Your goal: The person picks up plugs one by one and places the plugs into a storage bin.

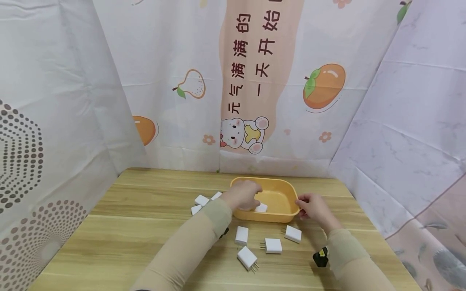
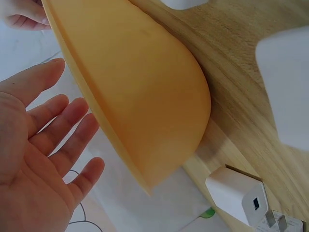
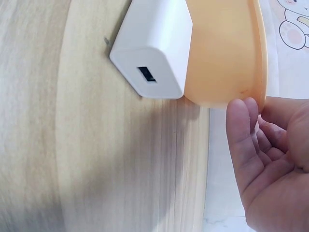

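A yellow plastic bin (image 1: 278,199) stands toward the back of the table, with a white charger plug (image 1: 261,207) lying inside it. My left hand (image 1: 242,195) is over the bin's left part. In the left wrist view, that hand (image 2: 46,150) has its fingers loosely spread beside the rim, and nothing shows in its grasp. At the bin's right end, my right hand (image 1: 314,208) pinches the rim between thumb and fingers. The right wrist view shows this hand (image 3: 275,159) at the rim, with a charger plug (image 3: 149,53) closer to the camera.
Several white charger plugs lie in front of the bin, among them one charger (image 1: 273,245) with its prongs pointing left. More chargers (image 1: 201,200) lie left of the bin, partly behind the left arm. A printed curtain (image 1: 189,121) hangs behind the wooden table (image 1: 138,222).
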`<state>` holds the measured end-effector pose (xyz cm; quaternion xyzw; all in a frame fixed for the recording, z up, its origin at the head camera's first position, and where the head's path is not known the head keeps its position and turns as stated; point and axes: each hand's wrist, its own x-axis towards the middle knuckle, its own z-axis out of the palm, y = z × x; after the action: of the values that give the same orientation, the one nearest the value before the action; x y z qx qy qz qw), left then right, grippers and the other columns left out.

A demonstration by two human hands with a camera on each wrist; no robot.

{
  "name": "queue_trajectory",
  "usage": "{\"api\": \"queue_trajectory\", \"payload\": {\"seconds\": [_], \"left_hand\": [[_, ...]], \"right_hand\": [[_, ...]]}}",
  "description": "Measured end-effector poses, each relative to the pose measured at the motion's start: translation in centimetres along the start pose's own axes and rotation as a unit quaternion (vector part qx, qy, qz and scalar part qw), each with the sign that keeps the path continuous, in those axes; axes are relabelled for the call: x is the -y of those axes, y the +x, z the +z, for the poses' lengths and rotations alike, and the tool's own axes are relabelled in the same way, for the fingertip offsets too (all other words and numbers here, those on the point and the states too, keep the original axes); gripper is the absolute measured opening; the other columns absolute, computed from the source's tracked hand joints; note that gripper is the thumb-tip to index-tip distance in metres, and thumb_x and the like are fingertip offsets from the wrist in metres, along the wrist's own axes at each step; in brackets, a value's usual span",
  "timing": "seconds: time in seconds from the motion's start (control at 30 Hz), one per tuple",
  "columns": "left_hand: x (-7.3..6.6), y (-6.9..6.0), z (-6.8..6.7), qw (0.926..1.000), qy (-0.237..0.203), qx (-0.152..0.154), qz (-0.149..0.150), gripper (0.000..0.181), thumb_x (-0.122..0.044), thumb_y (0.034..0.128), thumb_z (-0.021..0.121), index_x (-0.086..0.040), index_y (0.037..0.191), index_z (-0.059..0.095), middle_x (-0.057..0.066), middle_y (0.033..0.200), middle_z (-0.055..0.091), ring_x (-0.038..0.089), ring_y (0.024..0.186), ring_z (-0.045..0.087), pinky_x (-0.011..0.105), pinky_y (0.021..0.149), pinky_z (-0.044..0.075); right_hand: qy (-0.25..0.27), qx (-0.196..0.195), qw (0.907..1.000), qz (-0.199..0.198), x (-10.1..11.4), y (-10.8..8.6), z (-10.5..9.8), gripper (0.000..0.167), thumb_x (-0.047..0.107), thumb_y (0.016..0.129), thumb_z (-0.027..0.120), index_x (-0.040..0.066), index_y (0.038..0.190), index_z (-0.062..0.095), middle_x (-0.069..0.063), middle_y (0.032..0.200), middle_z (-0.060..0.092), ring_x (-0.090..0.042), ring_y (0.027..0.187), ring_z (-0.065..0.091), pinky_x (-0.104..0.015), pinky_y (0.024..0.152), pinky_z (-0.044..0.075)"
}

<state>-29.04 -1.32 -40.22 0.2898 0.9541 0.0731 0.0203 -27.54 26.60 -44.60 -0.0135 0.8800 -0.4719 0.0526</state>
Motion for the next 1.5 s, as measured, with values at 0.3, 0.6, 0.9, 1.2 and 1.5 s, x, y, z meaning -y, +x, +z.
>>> {"api": "queue_trajectory", "payload": {"seconds": [0.3, 0.6, 0.9, 1.2, 1.5], "left_hand": [[0.1, -0.2, 0.0, 1.0000, 0.000, -0.001, 0.004, 0.045, -0.038, 0.0945, 0.072, -0.018, 0.135, 0.066, -0.005, 0.129, 0.067, 0.016, 0.124, 0.059, 0.037, 0.104, 0.044], [0.1, -0.2, -0.1, 1.0000, 0.004, -0.002, 0.005, 0.045, -0.039, 0.0936, 0.073, -0.020, 0.134, 0.067, -0.006, 0.128, 0.067, 0.015, 0.123, 0.059, 0.039, 0.104, 0.044], [0.8, -0.9, -1.3, 0.9997, -0.012, -0.020, 0.010, 0.048, -0.038, 0.0928, 0.074, -0.018, 0.136, 0.065, -0.006, 0.133, 0.065, 0.016, 0.126, 0.058, 0.042, 0.110, 0.038], [1.9, -2.4, -2.9, 0.9994, -0.007, -0.035, 0.002, 0.053, -0.043, 0.0923, 0.073, -0.023, 0.140, 0.062, -0.006, 0.138, 0.061, 0.017, 0.131, 0.052, 0.044, 0.110, 0.036], [3.2, -4.1, -4.3, 0.9979, -0.014, -0.063, -0.002, 0.057, -0.045, 0.0906, 0.073, -0.021, 0.141, 0.061, -0.002, 0.143, 0.057, 0.018, 0.136, 0.047, 0.046, 0.112, 0.033]], "right_hand": [[-0.003, 0.000, 1.0000, 0.002, 0.0, -0.1, 0.0, 0.030, 0.006, 0.102, 0.058, -0.016, 0.123, 0.059, -0.025, 0.094, 0.067, -0.019, 0.065, 0.063, -0.035, 0.059, 0.060], [-0.005, 0.001, 1.0000, -0.002, -0.1, 0.0, 0.0, 0.029, 0.006, 0.102, 0.058, -0.015, 0.122, 0.059, -0.025, 0.093, 0.067, -0.019, 0.065, 0.063, -0.037, 0.059, 0.060], [-0.003, 0.002, 1.0000, -0.002, 0.0, 0.0, 0.1, 0.031, 0.006, 0.102, 0.058, -0.015, 0.124, 0.059, -0.025, 0.094, 0.067, -0.019, 0.065, 0.063, -0.035, 0.059, 0.060], [-0.007, 0.002, 1.0000, -0.002, -0.1, 0.1, 0.0, 0.030, 0.007, 0.102, 0.059, -0.016, 0.122, 0.059, -0.025, 0.093, 0.066, -0.019, 0.065, 0.063, -0.035, 0.058, 0.060], [-0.005, 0.004, 1.0000, -0.004, -0.2, 0.2, -0.1, 0.031, 0.008, 0.103, 0.059, -0.016, 0.122, 0.059, -0.022, 0.091, 0.067, -0.020, 0.065, 0.063, -0.036, 0.058, 0.060]]}}
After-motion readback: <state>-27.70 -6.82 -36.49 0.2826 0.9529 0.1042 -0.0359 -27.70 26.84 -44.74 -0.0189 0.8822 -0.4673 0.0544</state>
